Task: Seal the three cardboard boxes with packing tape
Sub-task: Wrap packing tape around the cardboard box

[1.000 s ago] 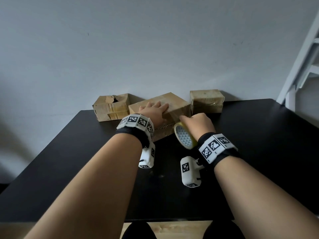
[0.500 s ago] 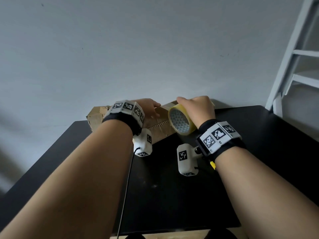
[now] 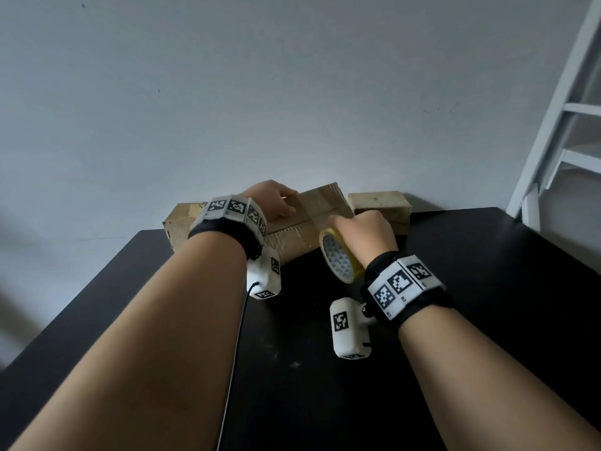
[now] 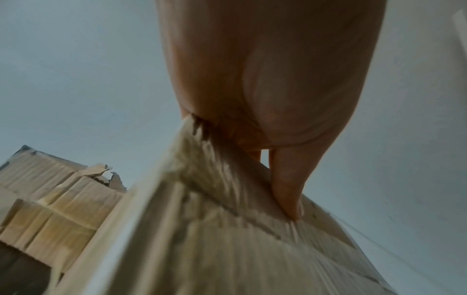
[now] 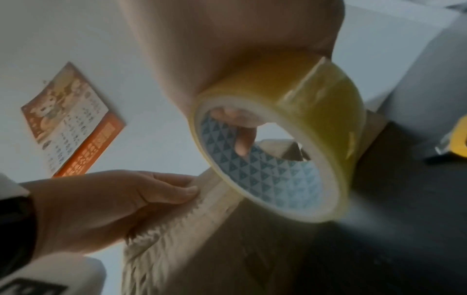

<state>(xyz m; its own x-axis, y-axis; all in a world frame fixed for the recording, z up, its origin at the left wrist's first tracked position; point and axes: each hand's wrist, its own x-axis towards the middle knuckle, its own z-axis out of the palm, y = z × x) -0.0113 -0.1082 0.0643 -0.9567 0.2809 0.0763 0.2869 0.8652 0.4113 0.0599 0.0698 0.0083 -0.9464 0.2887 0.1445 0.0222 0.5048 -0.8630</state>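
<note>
From my head camera I saw my left hand (image 3: 271, 200) lying on top of the middle box (image 3: 320, 206), with its fingers curled over the far left edge. My right hand (image 3: 364, 234) held the tape roll (image 3: 338, 257) against the near right side of that box. Only my right wrist camera showed how I held the roll: one finger (image 5: 243, 139) was hooked through the hole and my palm wrapped over the yellow outside. That camera also showed a calendar (image 5: 68, 121) on the wall and something small and yellow (image 5: 458, 139) lying at the far right, too blurry to know. My left wrist camera showed my thumb (image 4: 288, 185) pressing down the front of the middle box, and the torn flap of the left box (image 4: 50, 199) just beside it.

The three boxes sat in a row at the far edge of the black counter (image 3: 487, 320), close to the wall (image 3: 260, 92). The right box (image 3: 379, 205) was just behind my right hand. A white ladder (image 3: 559, 125) stood off the far right corner. The near part of the counter lay open under my arms, with a thin cable (image 3: 237, 346) hanging from my left wrist.
</note>
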